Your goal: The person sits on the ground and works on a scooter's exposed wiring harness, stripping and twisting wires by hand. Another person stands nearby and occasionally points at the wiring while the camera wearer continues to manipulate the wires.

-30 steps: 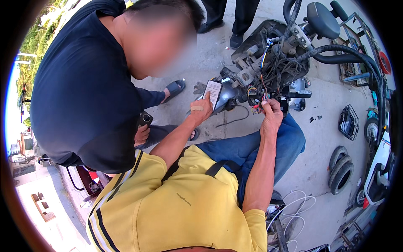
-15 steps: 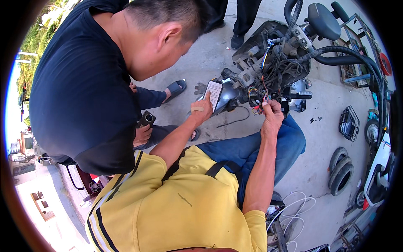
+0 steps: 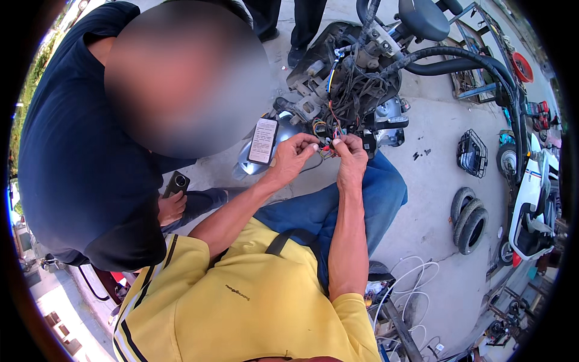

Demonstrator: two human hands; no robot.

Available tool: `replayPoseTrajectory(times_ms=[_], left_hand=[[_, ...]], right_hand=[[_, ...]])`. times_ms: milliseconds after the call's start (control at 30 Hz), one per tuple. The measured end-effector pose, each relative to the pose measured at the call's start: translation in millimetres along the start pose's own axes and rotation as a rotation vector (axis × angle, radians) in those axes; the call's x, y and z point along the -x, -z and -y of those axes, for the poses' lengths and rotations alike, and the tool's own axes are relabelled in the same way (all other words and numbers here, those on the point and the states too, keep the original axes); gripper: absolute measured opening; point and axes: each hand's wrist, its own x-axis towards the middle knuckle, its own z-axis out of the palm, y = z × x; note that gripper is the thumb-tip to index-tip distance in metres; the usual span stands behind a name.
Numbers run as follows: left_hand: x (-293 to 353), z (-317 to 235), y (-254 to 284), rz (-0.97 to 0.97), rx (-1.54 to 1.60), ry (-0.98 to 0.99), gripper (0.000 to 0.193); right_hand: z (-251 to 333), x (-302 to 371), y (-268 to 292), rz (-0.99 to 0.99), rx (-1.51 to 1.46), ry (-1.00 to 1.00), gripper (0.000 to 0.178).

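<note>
Both hands are at a bundle of thin coloured wires (image 3: pixel 329 152) on a partly stripped scooter (image 3: pixel 347 84). My right hand (image 3: pixel 351 161) pinches the wires between thumb and fingers. From the left, my left hand (image 3: pixel 293 158) has its thumb and forefinger closed on a wire end beside a small red connector (image 3: pixel 326 148); the exact piece is partly covered by the fingertips. Left of my hands, a phone (image 3: pixel 263 140) with a lit screen of text rests on the scooter's silver body panel (image 3: pixel 244 158). A thicker tangle of black cables (image 3: pixel 356 90) lies beyond the wires.
A person in a dark shirt (image 3: pixel 78 157) leans in close on the left, holding another phone (image 3: pixel 177 183). Black handlebar tubing (image 3: pixel 464 65) arches at the far right. Worn tyres (image 3: pixel 470 226), a wire basket (image 3: pixel 471 154) and a white hose (image 3: pixel 416 289) lie on the concrete.
My left hand has left the phone screen and moved right to the wires. My right hand stays at the wires. The whole view has shifted, and the nearby person's head has turned.
</note>
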Motion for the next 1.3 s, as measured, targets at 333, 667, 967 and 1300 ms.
replayPoseTrajectory(times_ms=[333,667,967,1300], left_hand=[[-21,-25,-40,-0.037,0.427,0.219,0.021],[-25,-5,-43,0.006,0.583,0.3,0.015],[-25,-5,-42,0.041,0.615,0.286,0.013],[-25,-7,-44,0.024,0.596,0.282,0.013]], right_hand=[[-3,-2,6,0.009,0.097,0.05,0.015],[-26,-9,14,0.024,-0.116,-0.049,0.013],[-13,-5,7,0.036,-0.133,-0.063,0.016],[-12,-5,7,0.041,-0.113,-0.05,0.011]])
